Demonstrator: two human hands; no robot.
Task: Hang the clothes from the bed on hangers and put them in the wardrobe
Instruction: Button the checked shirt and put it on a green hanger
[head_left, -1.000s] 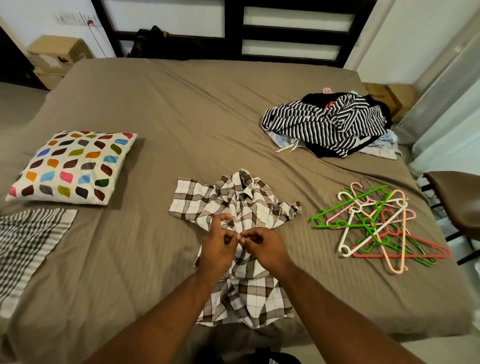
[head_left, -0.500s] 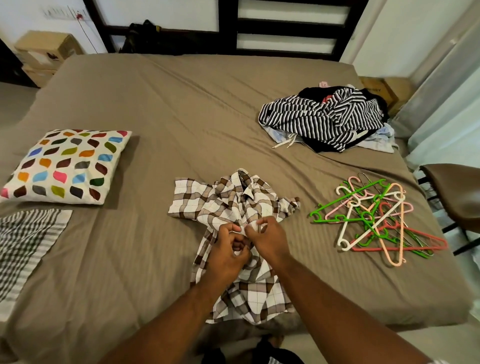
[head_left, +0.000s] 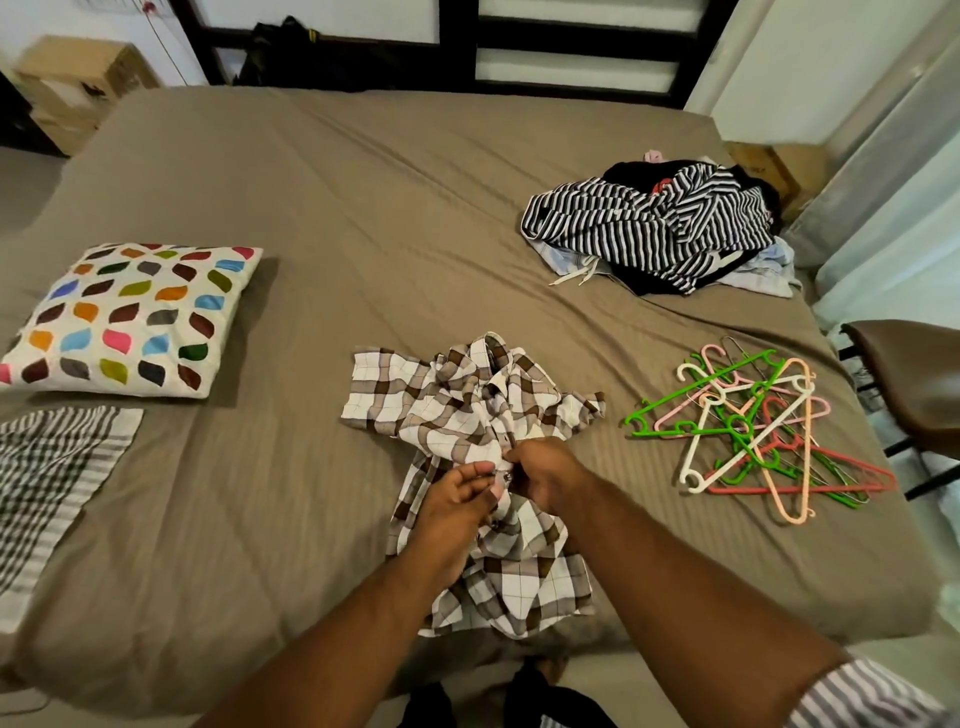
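Observation:
A brown-and-white checked shirt lies front-up on the near middle of the brown bed, collar pointing away from me. My left hand and my right hand meet over its button strip, and each pinches the cloth there. To the right lies a tangle of several plastic hangers in green, white, pink and red. Further back on the right is a pile of clothes topped by a black-and-white striped garment.
A white cushion with coloured leaf shapes rests at the left, and a striped cloth lies in front of it. A brown chair stands beside the bed's right edge. Cardboard boxes sit at the back left.
Both hands have moved a little up the shirt's front toward the collar, still pinching the button strip. The shirt has bunched up slightly near the chest.

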